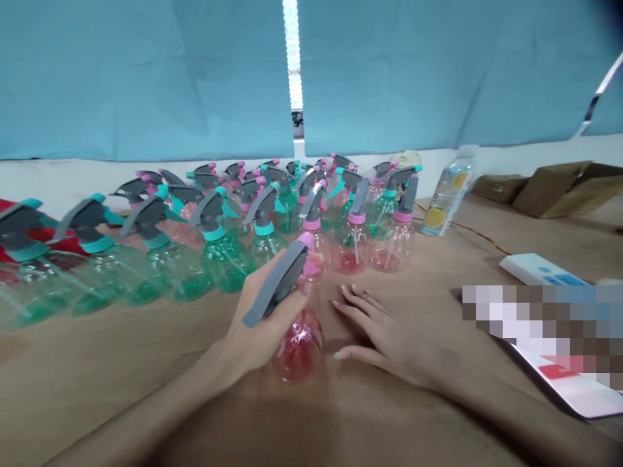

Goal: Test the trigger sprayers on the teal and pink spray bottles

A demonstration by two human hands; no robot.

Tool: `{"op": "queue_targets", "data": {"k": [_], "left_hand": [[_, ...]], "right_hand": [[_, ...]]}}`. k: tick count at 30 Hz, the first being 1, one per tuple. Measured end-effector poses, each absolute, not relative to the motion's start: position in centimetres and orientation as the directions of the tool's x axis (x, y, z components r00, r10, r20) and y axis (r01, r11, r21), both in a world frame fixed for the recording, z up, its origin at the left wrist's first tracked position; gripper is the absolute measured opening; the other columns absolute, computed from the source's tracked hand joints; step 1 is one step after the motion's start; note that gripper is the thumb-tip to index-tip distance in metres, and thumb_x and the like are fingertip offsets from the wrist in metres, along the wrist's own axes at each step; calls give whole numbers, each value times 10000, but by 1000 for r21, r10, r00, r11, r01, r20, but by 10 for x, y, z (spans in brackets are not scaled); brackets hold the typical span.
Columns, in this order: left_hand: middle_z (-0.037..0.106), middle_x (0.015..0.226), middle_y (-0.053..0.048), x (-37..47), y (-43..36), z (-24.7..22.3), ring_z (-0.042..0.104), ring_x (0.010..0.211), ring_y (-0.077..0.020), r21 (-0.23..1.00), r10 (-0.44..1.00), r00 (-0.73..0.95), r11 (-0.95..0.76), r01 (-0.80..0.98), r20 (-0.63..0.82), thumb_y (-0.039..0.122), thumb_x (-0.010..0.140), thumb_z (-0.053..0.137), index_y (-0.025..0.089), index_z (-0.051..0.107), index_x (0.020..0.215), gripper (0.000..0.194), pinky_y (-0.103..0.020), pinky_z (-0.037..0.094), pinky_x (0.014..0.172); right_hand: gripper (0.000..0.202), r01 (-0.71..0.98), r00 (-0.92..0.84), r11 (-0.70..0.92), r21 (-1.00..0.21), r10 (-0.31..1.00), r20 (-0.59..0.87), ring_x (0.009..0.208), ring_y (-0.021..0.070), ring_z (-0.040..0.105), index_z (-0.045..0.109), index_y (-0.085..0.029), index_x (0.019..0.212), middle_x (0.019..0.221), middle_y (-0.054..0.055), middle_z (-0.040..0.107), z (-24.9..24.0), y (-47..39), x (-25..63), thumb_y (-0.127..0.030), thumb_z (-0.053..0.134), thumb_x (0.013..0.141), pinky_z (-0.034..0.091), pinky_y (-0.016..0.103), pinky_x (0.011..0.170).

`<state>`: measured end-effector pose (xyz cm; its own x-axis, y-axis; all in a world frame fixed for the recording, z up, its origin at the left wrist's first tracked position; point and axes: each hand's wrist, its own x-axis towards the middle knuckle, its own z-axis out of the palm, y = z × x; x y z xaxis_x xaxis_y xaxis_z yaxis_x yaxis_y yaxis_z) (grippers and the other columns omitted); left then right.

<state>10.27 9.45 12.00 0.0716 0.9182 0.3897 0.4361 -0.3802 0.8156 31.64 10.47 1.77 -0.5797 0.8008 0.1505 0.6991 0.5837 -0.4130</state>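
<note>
A pink spray bottle (298,350) with a grey and pink trigger head stands in front of me. My left hand (265,324) is wrapped round its neck, just under the head. To the right of it, my right hand (372,327) lies on the tabletop with its fingers apart, holding nothing. Just behind both hands are more pink spray bottles (351,243). A row of green spray bottles (226,259) with turquoise collars runs off to the left.
A clear drink bottle (445,194) with lemon pictures stands at the back right. Beyond it sit brown cardboard boxes (559,188). A white power strip (540,269) and a partly blurred-out flat object (584,392) lie at right. A blue curtain (195,78) hangs behind the table.
</note>
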Motion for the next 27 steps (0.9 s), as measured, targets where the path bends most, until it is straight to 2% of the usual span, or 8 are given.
{"op": "queue_targets", "data": {"k": [4, 10, 14, 18, 22, 25, 27], "left_hand": [[527, 642, 38, 107, 94, 119, 476, 572, -140, 780, 899, 95, -421, 464, 428, 185, 718, 530, 235, 519, 698, 55, -260, 389, 498], [465, 645, 56, 122, 95, 115, 429, 570, -121, 798, 899, 105, -428, 424, 426, 195, 760, 547, 230, 502, 753, 58, -256, 396, 557], [495, 687, 50, 142, 95, 111, 466, 619, -126, 828, 904, 119, -424, 367, 410, 191, 781, 536, 227, 531, 827, 58, -253, 414, 594], [579, 806, 26, 168, 96, 107, 541, 701, -135, 828, 885, 151, -465, 311, 440, 218, 821, 550, 230, 555, 1039, 219, -272, 447, 669], [597, 847, -9, 194, 97, 105, 570, 756, -157, 840, 886, 182, -462, 285, 426, 294, 842, 567, 189, 530, 1053, 239, -318, 465, 736], [617, 1020, -64, 210, 98, 107, 592, 936, -212, 843, 885, 220, -460, 280, 410, 361, 838, 590, 182, 509, 1118, 341, -386, 457, 861], [582, 1180, -93, 219, 98, 110, 563, 1072, -253, 851, 875, 297, -459, 256, 383, 398, 830, 606, 193, 465, 1192, 439, -434, 433, 938]], "right_hand": [[840, 611, -601, 538, -580, 793, 101, 1345, 296, 326, 326, -198, 1430, 1487, 103, 344, 39, 95, 312, -693, 511, 777, 317, 496, 1077], [808, 498, -544, 484, -719, 821, 175, 1267, 294, 437, 321, -261, 1417, 1427, 74, 438, 66, 74, 303, -622, 609, 753, 393, 467, 1022], [747, 480, -494, 493, -725, 835, 241, 1196, 294, 498, 363, -259, 1371, 1357, 85, 500, 70, 64, 305, -590, 630, 756, 431, 457, 972], [693, 500, -420, 493, -712, 857, 298, 1108, 294, 542, 417, -228, 1276, 1244, 103, 562, 67, 58, 313, -584, 659, 733, 476, 460, 887], [653, 575, -306, 425, -699, 904, 299, 1022, 298, 568, 434, -219, 1219, 1158, 108, 581, 59, 55, 325, -574, 668, 723, 482, 484, 841], [651, 600, -247, 389, -699, 921, 301, 1005, 304, 572, 423, -220, 1219, 1145, 112, 579, 54, 55, 339, -557, 674, 721, 484, 489, 825], [646, 579, -262, 400, -710, 916, 303, 1031, 294, 567, 412, -232, 1231, 1165, 100, 576, 54, 55, 351, -527, 685, 726, 485, 472, 841]]}}
